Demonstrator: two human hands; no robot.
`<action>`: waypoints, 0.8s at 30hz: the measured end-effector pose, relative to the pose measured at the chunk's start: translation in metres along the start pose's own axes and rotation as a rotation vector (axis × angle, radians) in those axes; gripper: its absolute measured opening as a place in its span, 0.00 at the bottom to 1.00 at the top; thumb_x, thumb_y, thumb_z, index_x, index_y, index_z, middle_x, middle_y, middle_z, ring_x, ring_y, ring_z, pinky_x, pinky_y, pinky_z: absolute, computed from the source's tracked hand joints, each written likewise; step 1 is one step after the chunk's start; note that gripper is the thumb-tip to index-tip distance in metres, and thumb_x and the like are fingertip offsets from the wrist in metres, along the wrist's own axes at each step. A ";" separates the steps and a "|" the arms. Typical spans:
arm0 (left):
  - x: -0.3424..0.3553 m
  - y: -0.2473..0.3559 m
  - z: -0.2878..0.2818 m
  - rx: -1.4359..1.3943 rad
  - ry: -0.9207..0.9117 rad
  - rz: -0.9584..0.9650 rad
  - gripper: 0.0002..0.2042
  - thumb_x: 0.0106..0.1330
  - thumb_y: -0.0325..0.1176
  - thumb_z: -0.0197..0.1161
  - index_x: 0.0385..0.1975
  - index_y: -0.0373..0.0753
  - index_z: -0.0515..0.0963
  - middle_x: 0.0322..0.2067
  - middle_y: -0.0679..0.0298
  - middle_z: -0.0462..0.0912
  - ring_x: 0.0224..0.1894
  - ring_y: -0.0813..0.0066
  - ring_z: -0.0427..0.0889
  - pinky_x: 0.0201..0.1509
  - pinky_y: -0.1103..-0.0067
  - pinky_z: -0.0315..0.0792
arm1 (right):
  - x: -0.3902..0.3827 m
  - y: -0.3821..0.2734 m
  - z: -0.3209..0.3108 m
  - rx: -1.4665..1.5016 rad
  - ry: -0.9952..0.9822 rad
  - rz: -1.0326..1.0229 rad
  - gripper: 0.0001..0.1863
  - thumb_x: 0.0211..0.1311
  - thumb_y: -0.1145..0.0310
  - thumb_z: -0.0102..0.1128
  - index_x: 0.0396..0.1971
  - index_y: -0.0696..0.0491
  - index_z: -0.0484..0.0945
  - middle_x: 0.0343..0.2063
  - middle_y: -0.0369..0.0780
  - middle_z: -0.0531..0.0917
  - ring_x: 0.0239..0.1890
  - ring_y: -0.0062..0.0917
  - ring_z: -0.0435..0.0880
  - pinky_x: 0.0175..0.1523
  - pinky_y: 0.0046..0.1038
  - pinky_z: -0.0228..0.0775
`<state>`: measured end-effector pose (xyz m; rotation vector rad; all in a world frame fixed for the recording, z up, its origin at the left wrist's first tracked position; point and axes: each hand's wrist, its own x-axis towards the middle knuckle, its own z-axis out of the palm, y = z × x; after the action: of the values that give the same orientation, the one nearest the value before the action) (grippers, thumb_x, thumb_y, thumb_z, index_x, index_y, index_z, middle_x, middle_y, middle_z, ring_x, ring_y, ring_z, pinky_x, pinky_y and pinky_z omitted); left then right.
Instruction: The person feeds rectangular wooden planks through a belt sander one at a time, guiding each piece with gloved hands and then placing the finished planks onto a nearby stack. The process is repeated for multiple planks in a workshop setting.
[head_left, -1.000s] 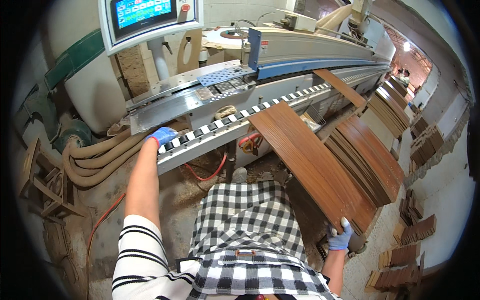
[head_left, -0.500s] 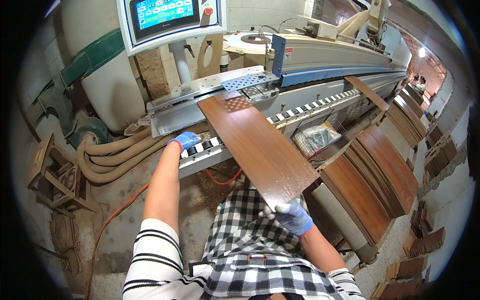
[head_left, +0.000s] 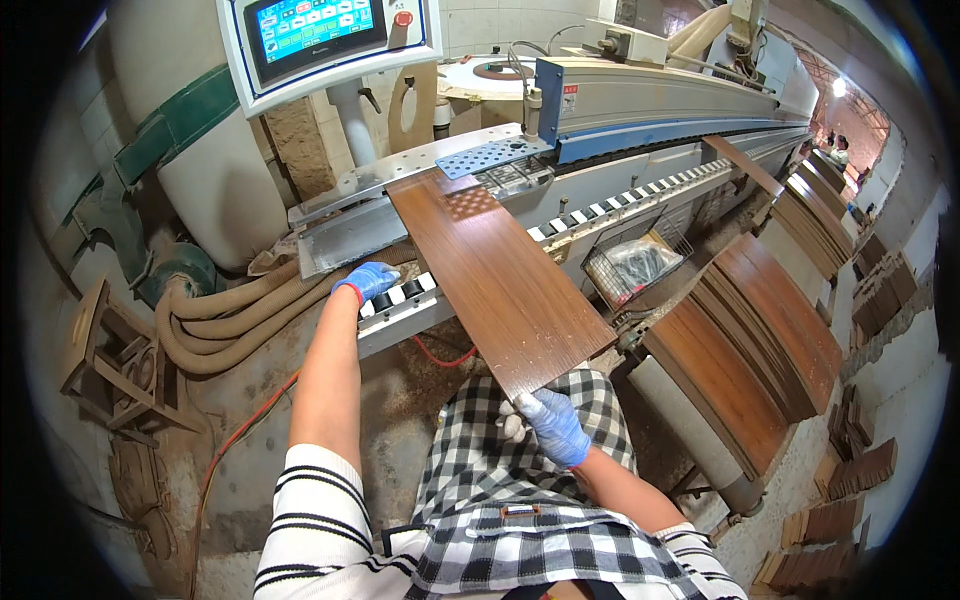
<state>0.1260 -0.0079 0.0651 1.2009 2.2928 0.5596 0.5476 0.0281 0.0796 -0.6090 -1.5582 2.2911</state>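
Note:
A long brown wood-look board [head_left: 495, 270] lies slantwise across the machine's roller rail [head_left: 408, 300], its far end at the machine bed under a perforated blue plate [head_left: 487, 156]. At the board's near corner, my right hand [head_left: 553, 428] in a blue-and-white glove grips the edge, the fingers curled beneath it. My left hand [head_left: 369, 281], gloved alike, is closed over the left end of the roller rail, beside black and white rollers and apart from the board. Some of its fingers are hidden.
A control screen [head_left: 318, 30] stands at upper left. Another board [head_left: 743, 163] lies farther along the machine. Stacked boards [head_left: 765, 330] rest to the right, and a wire basket [head_left: 640, 268] hangs below the rail. Hoses [head_left: 250, 330] and a wooden stool [head_left: 115, 360] are left.
The near end of the board has swung left, with my right hand moving left along with it. My left hand stays on the rail. The far board has slid slightly farther along.

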 end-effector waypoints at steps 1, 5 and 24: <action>-0.002 0.000 -0.001 -0.017 0.010 0.003 0.19 0.64 0.42 0.53 0.48 0.36 0.76 0.46 0.56 0.80 0.49 0.63 0.77 0.55 0.73 0.68 | 0.000 0.001 0.001 0.015 0.015 0.001 0.21 0.66 0.54 0.53 0.35 0.60 0.78 0.21 0.39 0.80 0.22 0.18 0.77 0.30 0.18 0.70; -0.002 0.004 -0.001 0.010 0.007 -0.007 0.20 0.64 0.42 0.53 0.50 0.36 0.75 0.49 0.54 0.78 0.52 0.61 0.76 0.58 0.73 0.67 | -0.004 -0.001 0.005 0.046 0.109 -0.014 0.21 0.65 0.54 0.53 0.34 0.60 0.78 0.21 0.39 0.80 0.21 0.17 0.76 0.29 0.18 0.69; 0.003 -0.001 0.000 0.021 0.012 0.029 0.19 0.64 0.42 0.55 0.48 0.35 0.76 0.48 0.55 0.79 0.51 0.63 0.76 0.57 0.74 0.67 | 0.024 -0.041 -0.100 0.276 0.634 -0.196 0.16 0.66 0.56 0.53 0.30 0.55 0.74 0.16 0.34 0.75 0.17 0.17 0.74 0.22 0.15 0.67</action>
<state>0.1235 -0.0065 0.0640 1.2454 2.3000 0.5560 0.5774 0.1348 0.0816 -0.9382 -0.9384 1.8593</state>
